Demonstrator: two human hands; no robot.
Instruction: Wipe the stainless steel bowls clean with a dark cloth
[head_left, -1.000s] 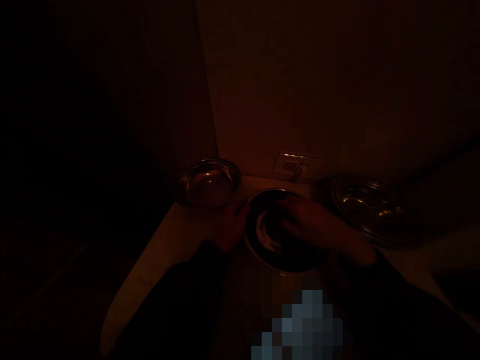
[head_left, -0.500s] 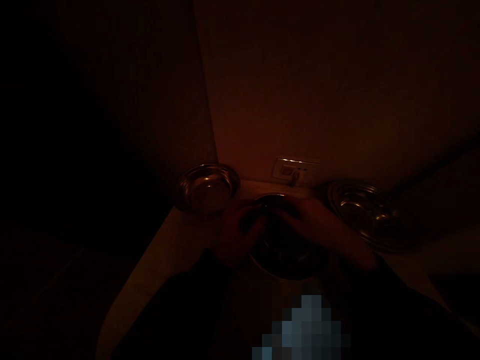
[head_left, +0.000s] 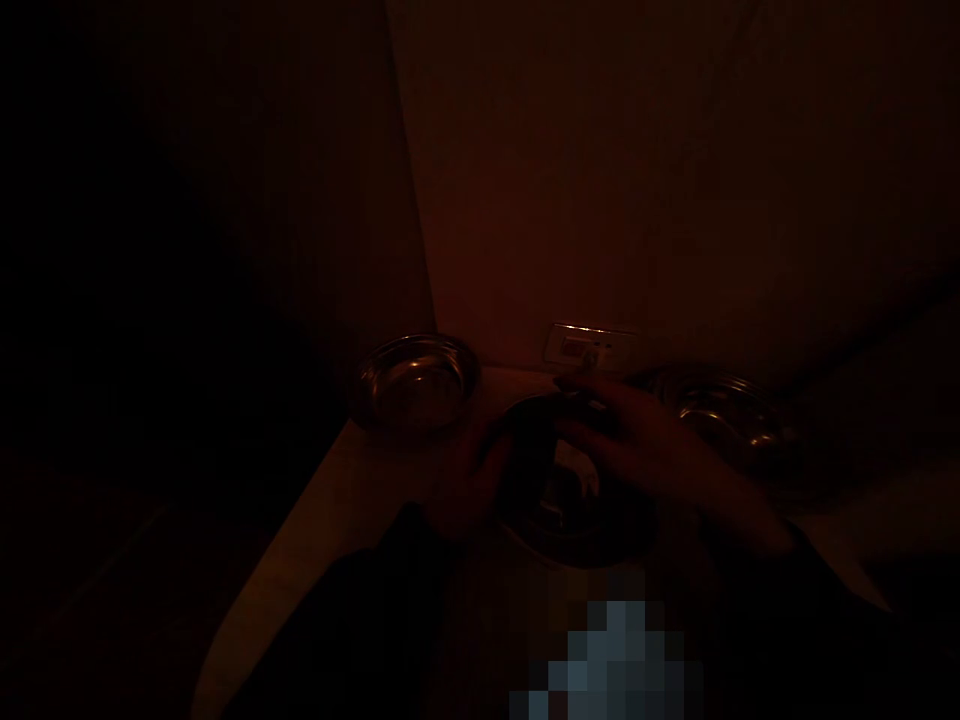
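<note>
The scene is very dark. A round, shiny dark bowl (head_left: 574,490) lies on the counter in front of me. My left hand (head_left: 469,475) is at its left rim, thumb and fingers curved about the edge, their tips hard to make out. Over the bowl's upper right part reaches my right hand (head_left: 637,430), open, its fingers stretched out and apart. Whether the fingers of that hand touch the bowl I cannot tell. What the bowl holds, if anything, is lost in shadow.
Another metal bowl (head_left: 416,385) stands at the counter's left back corner. To the right are stacked metal dishes (head_left: 731,415). A wall socket (head_left: 589,345) with something plugged in sits behind. The pale counter (head_left: 300,530) has a rounded left edge. A pixelated patch covers the bottom middle.
My hands have moved apart: the right one has shifted to the right and its fingers have spread, the left has drawn slightly left. More of the bowl's shiny inside shows.
</note>
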